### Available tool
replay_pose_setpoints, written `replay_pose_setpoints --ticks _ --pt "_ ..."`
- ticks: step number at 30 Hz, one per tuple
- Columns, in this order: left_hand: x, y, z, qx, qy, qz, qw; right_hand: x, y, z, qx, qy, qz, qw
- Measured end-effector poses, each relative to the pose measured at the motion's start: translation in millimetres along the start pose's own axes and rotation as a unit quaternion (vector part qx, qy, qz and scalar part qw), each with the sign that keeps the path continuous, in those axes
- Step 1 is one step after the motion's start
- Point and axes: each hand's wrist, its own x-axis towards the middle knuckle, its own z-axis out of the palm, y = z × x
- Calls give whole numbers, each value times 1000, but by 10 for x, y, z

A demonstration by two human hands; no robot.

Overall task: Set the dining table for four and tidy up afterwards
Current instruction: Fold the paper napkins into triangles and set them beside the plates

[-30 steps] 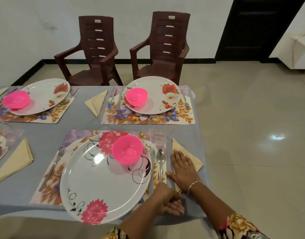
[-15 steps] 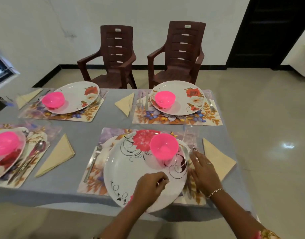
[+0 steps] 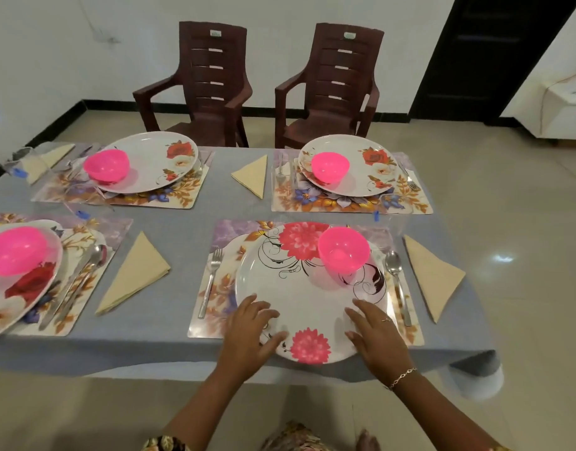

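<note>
While the left hand (image 3: 247, 333) and the right hand (image 3: 376, 333) are laid on it, the near plate (image 3: 309, 297) is seen at the near edge of the counter (image 3: 169, 323), right of the middle, on a floral placemat (image 3: 215, 297).
Left-edge place: a rose plate (image 3: 6, 307), cut by the frame edge, is topped by a pink bowl (image 3: 14, 250); cutlery (image 3: 84, 278) is laid beside it.
Left napkin (image 3: 137, 275): a cream triangle is spread on the grey cloth, its longest point turned to the near left.
Far-left place: a flowered plate (image 3: 150, 157) is set with a second pink bowl (image 3: 107, 166).
Fork (image 3: 210, 281): the long axis is run near to far, tines pointed away from the person, just left of the near plate.
Left hand: released, with fingers straight and spread on the near-left rim.
Near plate, look: round and white, marked with a large pink flower on the far side, black scrolls across the middle and a smaller pink flower on the near rim between the hands; the near bowl (image 3: 343, 249) is carried on its far-right part.
Right hand: released, with fingers spread on the near-right rim; a ring and a bracelet are worn.
Spoon (image 3: 397, 278): the long axis is run near to far, bowl end away, just right of the near plate.
Right napkin (image 3: 431, 275): a cream triangle is pointed toward the near edge.
Far-right place: a third plate (image 3: 358, 148) is set before the right chair (image 3: 335, 83).
</note>
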Motion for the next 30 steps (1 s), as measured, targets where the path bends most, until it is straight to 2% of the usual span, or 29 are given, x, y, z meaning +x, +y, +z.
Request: replay_pose_setpoints --ticks 3,9,13,23,30 --pt "-72 -47 10 40 -67 10 997 -102 -127 20 -10 -10 0 1000" --pt "-133 -53 8 133 -204 -37 969 -255 -183 162 -36 -80 19 996" --pt "-122 -32 45 166 -221 -53 960 -215 -181 214 -26 -87 22 996" --pt "-72 3 15 165 -225 -68 958 -96 -134 289 -40 -107 18 993" --pt "22 40 -13 204 -238 -53 948 26 -113 317 -8 -127 25 992"
